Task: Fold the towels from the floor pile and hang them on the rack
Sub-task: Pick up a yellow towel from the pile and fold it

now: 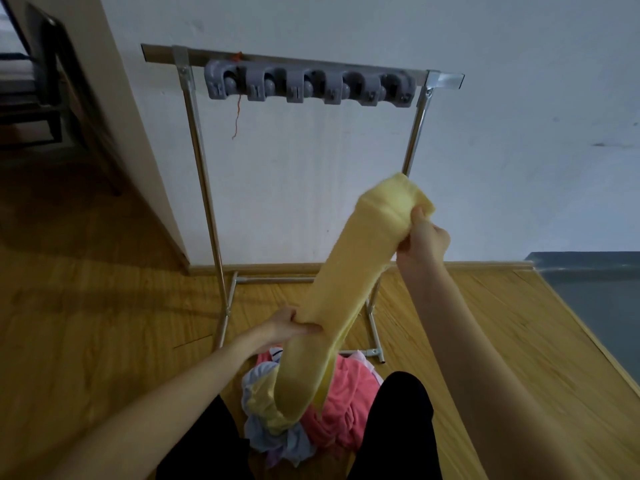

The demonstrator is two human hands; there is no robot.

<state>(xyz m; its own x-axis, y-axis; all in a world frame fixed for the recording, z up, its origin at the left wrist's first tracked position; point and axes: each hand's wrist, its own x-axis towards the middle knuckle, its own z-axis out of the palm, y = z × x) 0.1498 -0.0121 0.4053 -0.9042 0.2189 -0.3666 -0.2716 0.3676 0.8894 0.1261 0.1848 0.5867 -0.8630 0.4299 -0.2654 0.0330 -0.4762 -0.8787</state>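
My right hand [424,233] clutches the upper end of the yellow towel [349,282]; my left hand [289,323] grips it lower down. Its long axis runs diagonally, its tail trailing into the floor pile [343,389] between my legs. The rack [194,67] stands directly ahead, its bar bare, the right hand nearer it.

The person's forearms [145,403] are bare and sleeveless, and both legs [398,427] wear black trousers.

towel pile [311,410] on floor [104,341] before rack [207,185], wall [485,133] behind
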